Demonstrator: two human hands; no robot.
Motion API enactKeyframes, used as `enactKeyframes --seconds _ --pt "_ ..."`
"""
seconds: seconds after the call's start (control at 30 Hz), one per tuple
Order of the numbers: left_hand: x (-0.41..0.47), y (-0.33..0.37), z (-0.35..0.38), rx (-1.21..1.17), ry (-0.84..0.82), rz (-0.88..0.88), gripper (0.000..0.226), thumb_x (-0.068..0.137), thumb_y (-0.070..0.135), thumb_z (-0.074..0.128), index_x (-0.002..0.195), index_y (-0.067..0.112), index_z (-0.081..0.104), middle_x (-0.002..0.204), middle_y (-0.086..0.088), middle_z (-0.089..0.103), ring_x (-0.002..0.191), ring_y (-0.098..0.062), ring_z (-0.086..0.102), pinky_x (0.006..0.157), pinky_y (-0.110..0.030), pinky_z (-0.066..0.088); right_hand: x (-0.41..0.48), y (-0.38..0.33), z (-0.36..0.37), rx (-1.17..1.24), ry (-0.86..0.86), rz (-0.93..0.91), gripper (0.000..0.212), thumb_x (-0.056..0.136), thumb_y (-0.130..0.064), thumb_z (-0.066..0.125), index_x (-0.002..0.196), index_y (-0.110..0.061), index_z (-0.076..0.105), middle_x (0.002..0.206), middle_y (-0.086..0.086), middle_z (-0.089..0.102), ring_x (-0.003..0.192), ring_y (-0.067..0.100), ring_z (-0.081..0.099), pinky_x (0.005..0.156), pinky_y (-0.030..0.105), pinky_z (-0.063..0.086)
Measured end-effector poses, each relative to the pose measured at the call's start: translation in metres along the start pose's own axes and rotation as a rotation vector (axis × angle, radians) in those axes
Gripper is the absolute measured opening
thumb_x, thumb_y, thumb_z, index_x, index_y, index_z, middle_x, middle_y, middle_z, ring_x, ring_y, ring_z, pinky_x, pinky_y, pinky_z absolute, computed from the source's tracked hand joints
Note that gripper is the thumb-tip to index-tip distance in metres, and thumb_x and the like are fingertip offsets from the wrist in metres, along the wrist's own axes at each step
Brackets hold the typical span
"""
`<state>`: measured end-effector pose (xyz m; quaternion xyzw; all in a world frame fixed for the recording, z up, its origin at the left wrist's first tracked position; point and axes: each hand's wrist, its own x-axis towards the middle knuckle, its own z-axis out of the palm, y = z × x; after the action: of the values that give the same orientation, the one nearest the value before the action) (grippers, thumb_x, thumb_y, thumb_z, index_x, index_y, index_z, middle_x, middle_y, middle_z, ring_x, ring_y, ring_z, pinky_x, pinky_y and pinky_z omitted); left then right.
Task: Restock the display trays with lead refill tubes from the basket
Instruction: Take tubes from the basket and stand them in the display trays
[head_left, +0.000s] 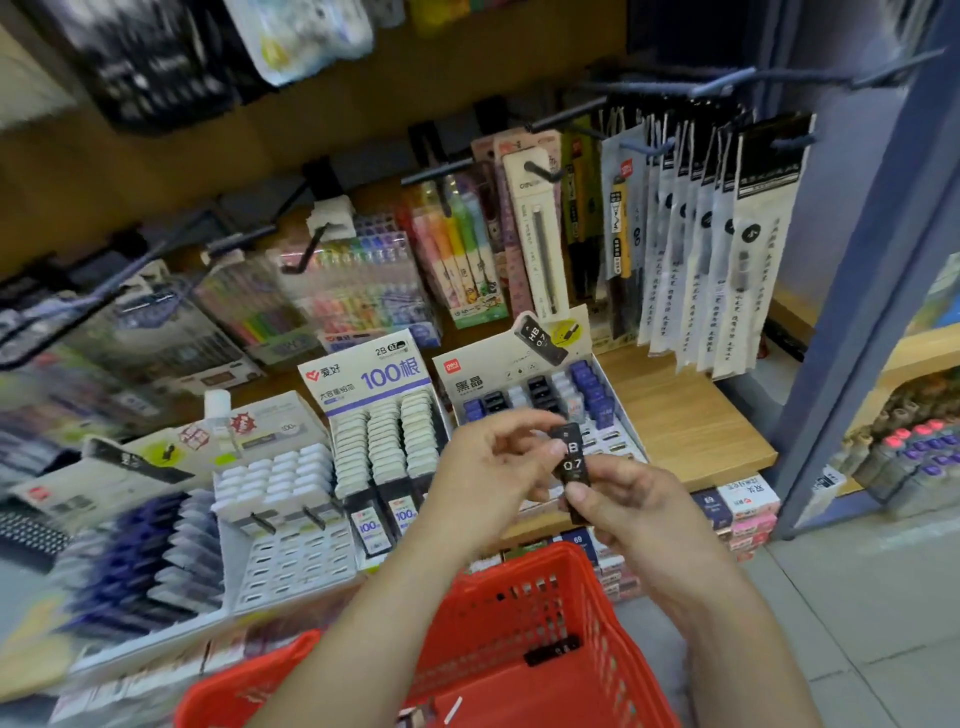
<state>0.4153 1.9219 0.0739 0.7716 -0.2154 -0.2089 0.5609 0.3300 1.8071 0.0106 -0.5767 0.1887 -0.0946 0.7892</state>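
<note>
A black lead refill tube marked HB 0.7 is held upright in front of the shelf. My right hand pinches its lower end between thumb and fingers. My left hand touches its upper end with curled fingertips. Behind the hands stands the display tray with black, white and blue tubes in rows. A second tray labelled 100 holds pale tubes. The red basket sits below my arms; one black tube lies against its mesh wall.
A white slotted tray with some open slots stands left of the 100 tray. Hanging pen packs on hooks crowd the upper right. The wooden shelf edge ends at right, beside a blue post. Boxes are stacked under the shelf.
</note>
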Motion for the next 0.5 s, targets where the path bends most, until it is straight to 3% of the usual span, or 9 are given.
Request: enactKeyframes --seconds 0.1,0.27,0.37,0.5 --pt "-0.015 0.005 -0.016 -0.010 0.020 -0.051 0.011 0.083 0.002 0.069 0.089 0.008 0.064 0.068 -0.011 0.063 0.055 -0.016 0.059 0.056 -0.024 0.054 -0.009 -0.009 0.002 -0.030 -0.150 -0.015 0.015 0.088 -0.004 0.067 0.096 -0.013 0.073 0.072 -0.004 0.073 0.063 -0.001 0.062 0.059 0.011 0.044" --pt "-0.037 0.005 -0.035 0.113 0.053 -0.040 0.012 0.081 0.006 0.073 0.091 0.013 0.068 0.073 -0.015 0.071 0.066 -0.031 0.068 0.072 -0.040 0.059 -0.016 -0.012 0.015 -0.119 -0.228 0.013 0.013 0.081 -0.017 0.074 0.093 -0.015 0.077 0.072 -0.009 0.068 0.065 0.000 0.059 0.063 0.015 0.044" --pt "-0.033 0.004 -0.035 0.198 0.199 -0.007 0.012 0.084 0.009 0.071 0.094 0.015 0.072 0.074 -0.007 0.072 0.070 -0.025 0.070 0.074 -0.036 0.059 -0.013 0.002 0.009 -0.173 0.014 0.032 0.006 0.086 -0.019 0.073 0.091 -0.021 0.076 0.073 -0.005 0.064 0.065 0.005 0.055 0.065 0.022 0.042" --pt "-0.012 0.000 -0.023 0.380 0.278 0.091 0.013 0.085 0.016 0.071 0.096 0.019 0.075 0.077 0.013 0.068 0.073 -0.002 0.064 0.073 -0.016 0.051 -0.004 0.028 -0.014 -0.135 0.394 0.099 0.016 0.093 -0.006 0.060 0.094 -0.017 0.072 0.079 0.003 0.064 0.067 0.015 0.057 0.062 0.032 0.045"
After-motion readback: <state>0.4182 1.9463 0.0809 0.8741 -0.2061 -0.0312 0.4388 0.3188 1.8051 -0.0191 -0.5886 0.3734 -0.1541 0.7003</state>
